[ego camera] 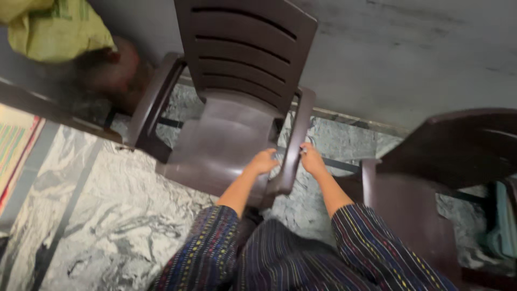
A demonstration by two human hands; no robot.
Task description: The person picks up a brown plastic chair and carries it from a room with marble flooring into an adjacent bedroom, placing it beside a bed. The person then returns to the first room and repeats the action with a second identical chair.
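Observation:
A dark brown plastic armchair [237,97] stands against the wall, its slatted back toward the top of the view. My left hand [264,160] rests on the inner side of its right armrest [293,143], fingers curled against it. My right hand [311,159] grips the same armrest from the outer side. Both forearms reach forward from dark striped sleeves.
A second dark brown plastic chair [447,161] stands close on the right. Another person in a yellow-green garment [54,27] is at the upper left. A patterned mat [13,143] lies at the left edge on the marbled stone floor [113,215]. A grey wall [404,54] runs behind.

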